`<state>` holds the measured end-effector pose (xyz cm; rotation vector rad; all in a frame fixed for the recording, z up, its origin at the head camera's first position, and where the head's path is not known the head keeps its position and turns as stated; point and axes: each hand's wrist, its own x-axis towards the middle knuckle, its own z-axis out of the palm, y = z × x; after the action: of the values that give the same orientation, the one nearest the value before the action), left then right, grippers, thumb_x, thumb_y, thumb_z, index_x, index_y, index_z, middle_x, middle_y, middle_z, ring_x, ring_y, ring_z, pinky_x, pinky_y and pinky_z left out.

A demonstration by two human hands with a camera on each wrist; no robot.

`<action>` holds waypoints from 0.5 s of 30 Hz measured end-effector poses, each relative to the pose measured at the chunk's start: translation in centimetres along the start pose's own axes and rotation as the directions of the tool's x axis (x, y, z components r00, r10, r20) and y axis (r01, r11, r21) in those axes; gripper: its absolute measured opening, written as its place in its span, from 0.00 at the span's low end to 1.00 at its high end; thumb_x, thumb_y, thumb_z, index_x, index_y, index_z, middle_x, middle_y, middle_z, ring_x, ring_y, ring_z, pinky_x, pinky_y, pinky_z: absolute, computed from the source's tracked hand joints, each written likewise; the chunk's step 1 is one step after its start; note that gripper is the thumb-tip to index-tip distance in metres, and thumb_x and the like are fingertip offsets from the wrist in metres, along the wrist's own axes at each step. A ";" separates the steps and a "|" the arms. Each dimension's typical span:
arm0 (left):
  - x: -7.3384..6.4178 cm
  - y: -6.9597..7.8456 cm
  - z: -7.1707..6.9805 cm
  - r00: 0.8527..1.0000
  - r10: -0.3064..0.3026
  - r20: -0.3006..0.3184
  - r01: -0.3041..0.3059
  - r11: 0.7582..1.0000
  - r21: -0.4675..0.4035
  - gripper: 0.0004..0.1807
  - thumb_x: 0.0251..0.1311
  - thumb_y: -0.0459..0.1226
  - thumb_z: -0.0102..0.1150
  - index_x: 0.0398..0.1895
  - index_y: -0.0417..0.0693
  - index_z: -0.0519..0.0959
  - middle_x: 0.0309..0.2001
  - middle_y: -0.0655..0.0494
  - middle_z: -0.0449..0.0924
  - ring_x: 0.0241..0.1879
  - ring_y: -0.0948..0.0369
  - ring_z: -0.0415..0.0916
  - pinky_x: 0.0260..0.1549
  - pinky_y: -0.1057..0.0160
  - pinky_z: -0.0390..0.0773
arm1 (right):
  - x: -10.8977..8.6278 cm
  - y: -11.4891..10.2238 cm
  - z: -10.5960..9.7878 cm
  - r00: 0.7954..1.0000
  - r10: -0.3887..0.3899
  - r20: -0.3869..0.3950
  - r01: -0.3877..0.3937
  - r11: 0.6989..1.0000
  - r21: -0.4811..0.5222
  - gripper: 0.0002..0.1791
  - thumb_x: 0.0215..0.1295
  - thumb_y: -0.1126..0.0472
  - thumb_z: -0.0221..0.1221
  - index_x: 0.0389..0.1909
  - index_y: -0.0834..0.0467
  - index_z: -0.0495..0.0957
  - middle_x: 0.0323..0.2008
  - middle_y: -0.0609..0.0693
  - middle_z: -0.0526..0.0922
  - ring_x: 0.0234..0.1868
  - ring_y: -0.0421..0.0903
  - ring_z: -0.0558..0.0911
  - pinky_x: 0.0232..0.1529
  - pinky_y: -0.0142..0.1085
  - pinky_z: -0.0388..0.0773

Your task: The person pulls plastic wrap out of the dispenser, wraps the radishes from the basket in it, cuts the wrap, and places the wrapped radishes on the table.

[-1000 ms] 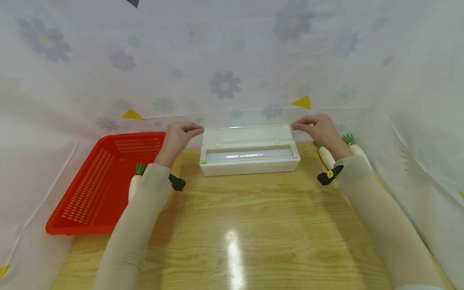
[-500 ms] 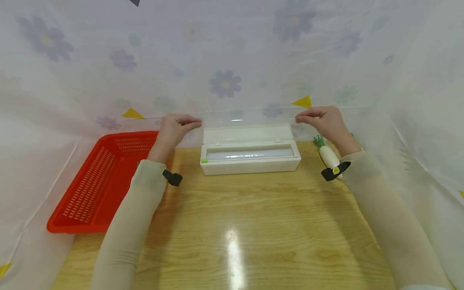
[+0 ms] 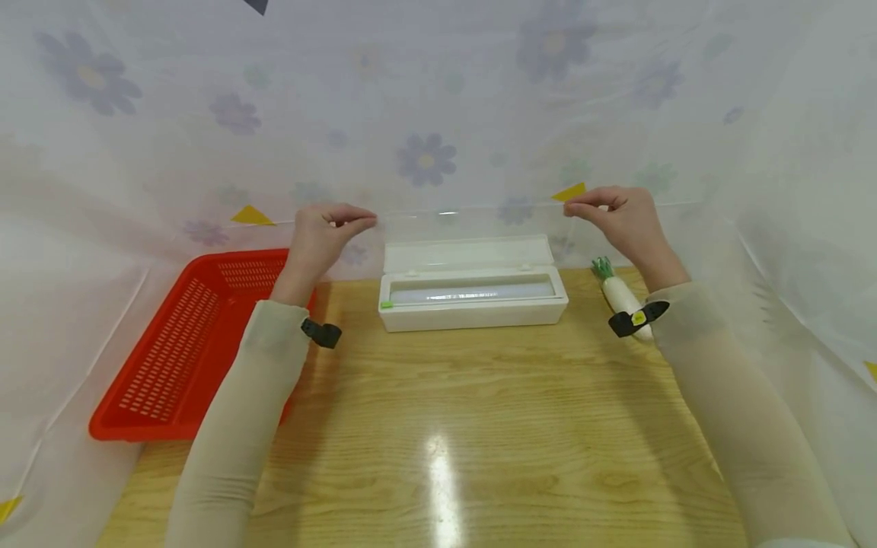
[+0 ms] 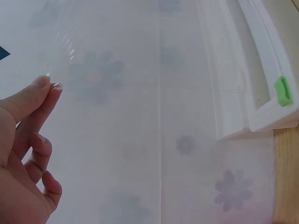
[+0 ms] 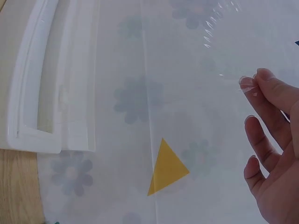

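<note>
My left hand [image 3: 318, 240] pinches one corner of a clear sheet of cling film [image 3: 448, 214] between thumb and forefinger. Its opposite corner is pinched the same way by my right hand [image 3: 626, 228]. The film is nearly invisible; glints show it in the left wrist view [image 4: 67, 46] and the right wrist view [image 5: 208, 35]. Below and between the hands stands a white cling film dispenser [image 3: 473, 316], its lid [image 3: 466, 253] raised. A film roll [image 3: 473, 291] lies inside, and a green slide cutter [image 3: 387, 304] sits at the left end of its front edge.
A red plastic basket [image 3: 151, 411] stands left on the wooden table [image 3: 521, 426], partly behind my left sleeve. To the right lies a white radish [image 3: 620, 295] with green leaves, partly covered by the right wrist strap. A flower-patterned sheet [image 3: 274, 91] hangs behind.
Both hands have risen away from the dispenser and spread slightly apart, with the film stretched between them. A radish in the basket and a second one at right have become hidden by my arms.
</note>
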<state>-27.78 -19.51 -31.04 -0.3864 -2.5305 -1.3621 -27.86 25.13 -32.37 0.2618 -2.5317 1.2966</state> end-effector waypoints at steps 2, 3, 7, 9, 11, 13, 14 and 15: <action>0.0 0.3 -0.1 1.000 0.002 -0.007 -0.002 1.000 -0.002 0.13 0.68 0.45 0.69 0.48 0.49 0.91 0.48 0.51 0.90 0.45 0.60 0.79 0.43 0.65 0.76 | 0.1 -0.2 -0.1 1.000 -0.005 -0.014 0.006 1.000 0.006 0.16 0.69 0.44 0.68 0.45 0.50 0.92 0.38 0.25 0.86 0.50 0.32 0.77 0.42 0.35 0.66; 0.0 0.4 -0.2 1.000 0.005 -0.011 -0.005 1.000 -0.003 0.13 0.68 0.45 0.69 0.48 0.49 0.91 0.48 0.51 0.90 0.45 0.61 0.79 0.43 0.65 0.76 | 0.1 -0.3 -0.1 1.000 -0.011 -0.020 0.011 1.000 0.009 0.16 0.69 0.44 0.68 0.45 0.51 0.92 0.37 0.25 0.87 0.49 0.32 0.77 0.42 0.34 0.66; -0.1 0.9 -0.4 0.999 0.009 -0.035 -0.010 1.000 -0.007 0.14 0.67 0.46 0.70 0.48 0.48 0.91 0.47 0.52 0.90 0.44 0.61 0.78 0.43 0.64 0.75 | 0.2 -0.7 -0.2 0.998 -0.037 -0.043 0.038 0.999 0.030 0.15 0.69 0.46 0.68 0.43 0.52 0.92 0.35 0.24 0.86 0.46 0.34 0.78 0.39 0.35 0.65; -0.1 1.1 -0.5 0.999 0.014 -0.043 -0.015 1.000 -0.016 0.14 0.67 0.46 0.70 0.48 0.48 0.91 0.46 0.53 0.90 0.44 0.61 0.77 0.42 0.64 0.74 | 0.2 -0.9 -0.3 0.998 -0.045 -0.049 0.047 0.998 0.043 0.15 0.69 0.46 0.68 0.43 0.52 0.92 0.35 0.25 0.87 0.46 0.34 0.78 0.39 0.34 0.64; -0.2 1.3 -0.6 0.999 0.018 -0.051 -0.019 1.000 -0.021 0.14 0.66 0.46 0.70 0.47 0.48 0.91 0.46 0.55 0.90 0.44 0.62 0.77 0.43 0.63 0.74 | 0.2 -0.9 -0.5 0.998 -0.049 -0.050 0.052 0.997 0.056 0.14 0.70 0.46 0.68 0.43 0.52 0.92 0.36 0.27 0.88 0.47 0.34 0.78 0.40 0.34 0.64; -0.2 1.4 -0.7 0.998 0.029 -0.056 -0.030 0.999 -0.023 0.14 0.66 0.46 0.71 0.47 0.48 0.91 0.45 0.55 0.90 0.43 0.62 0.77 0.42 0.64 0.74 | 0.2 -1.0 -0.6 0.998 -0.051 -0.047 0.054 0.996 0.068 0.14 0.70 0.47 0.67 0.44 0.52 0.92 0.37 0.29 0.89 0.48 0.34 0.78 0.42 0.34 0.64; -0.3 1.5 -0.8 0.998 0.037 -0.059 -0.038 0.999 -0.022 0.14 0.66 0.46 0.71 0.47 0.48 0.91 0.45 0.55 0.90 0.43 0.61 0.77 0.42 0.64 0.74 | 0.1 -1.0 -0.7 0.998 -0.051 -0.046 0.054 0.996 0.072 0.14 0.70 0.47 0.67 0.45 0.52 0.92 0.38 0.29 0.89 0.49 0.34 0.78 0.44 0.34 0.64; -0.3 1.6 -0.8 0.997 0.047 -0.062 -0.048 0.999 -0.018 0.13 0.66 0.45 0.71 0.47 0.48 0.91 0.45 0.55 0.90 0.42 0.61 0.77 0.41 0.64 0.74 | 0.0 -1.1 -0.8 0.998 -0.048 -0.045 0.052 0.996 0.077 0.14 0.70 0.48 0.67 0.45 0.52 0.92 0.38 0.29 0.89 0.49 0.34 0.78 0.45 0.34 0.64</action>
<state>-26.84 -19.37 -29.49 -0.3990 -2.4442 -1.3613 -27.39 25.15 -31.07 0.3087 -2.4267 1.3693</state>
